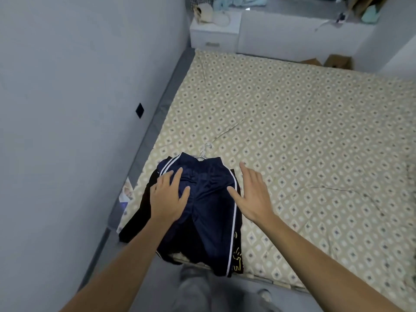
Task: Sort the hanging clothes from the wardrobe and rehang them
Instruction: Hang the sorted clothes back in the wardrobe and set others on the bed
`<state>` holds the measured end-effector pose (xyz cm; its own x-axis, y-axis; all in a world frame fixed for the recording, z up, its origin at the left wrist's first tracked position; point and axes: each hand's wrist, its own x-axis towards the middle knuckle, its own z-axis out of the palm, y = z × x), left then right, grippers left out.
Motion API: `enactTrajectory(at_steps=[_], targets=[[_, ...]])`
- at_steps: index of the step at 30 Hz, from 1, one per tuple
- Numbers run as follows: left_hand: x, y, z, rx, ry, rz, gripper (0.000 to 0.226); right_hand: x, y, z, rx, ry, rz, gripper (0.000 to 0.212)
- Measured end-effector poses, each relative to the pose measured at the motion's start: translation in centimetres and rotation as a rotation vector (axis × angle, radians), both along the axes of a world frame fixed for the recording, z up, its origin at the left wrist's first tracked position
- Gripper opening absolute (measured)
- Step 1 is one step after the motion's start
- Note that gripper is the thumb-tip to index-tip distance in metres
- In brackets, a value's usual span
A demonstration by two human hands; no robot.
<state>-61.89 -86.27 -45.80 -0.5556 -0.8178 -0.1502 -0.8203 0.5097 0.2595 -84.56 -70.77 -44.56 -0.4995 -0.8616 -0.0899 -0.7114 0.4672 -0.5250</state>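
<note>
The navy shorts [209, 199] lie on top of a pile of dark clothes [144, 212] at the bed's near left corner, about 7 o'clock on the patterned bed [304, 136]. Their long axis runs from 12 to 6, waistband at 12, where a wire hanger hook [206, 149] pokes out. At 12, beyond the bed, stands a white nightstand [213, 32]; cardboard boxes [337, 60] sit at 1. My left hand [168, 197] presses flat on the shorts, fingers spread. My right hand [249, 194] is spread flat at their right stripe, gripping nothing.
</note>
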Motion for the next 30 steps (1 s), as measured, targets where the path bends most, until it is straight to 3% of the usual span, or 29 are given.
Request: enactTrajectory(at_steps=[8, 17, 23, 30], targets=[[-3.0, -12.0, -12.4, 0.081, -0.094, -0.053, 0.066, -2.8, -11.3, -13.1, 0.259, -0.01, -0.078, 0.083], [-7.7, -20.7, -27.5, 0.18, -0.231, -0.086, 0.073, -6.9, -17.0, -29.5, 0.477, -0.116, -0.13, 0.087], [-8.2, -22.7, -32.9, 0.317, -0.366, -0.081, 0.092, -5.8, -19.6, -33.3, 0.428, -0.257, -0.165, 0.078], [-7.5, -21.9, -33.9, 0.244, -0.332, -0.078, 0.09, -5.2, -21.0, -34.2, 0.395, -0.034, -0.235, 0.066]])
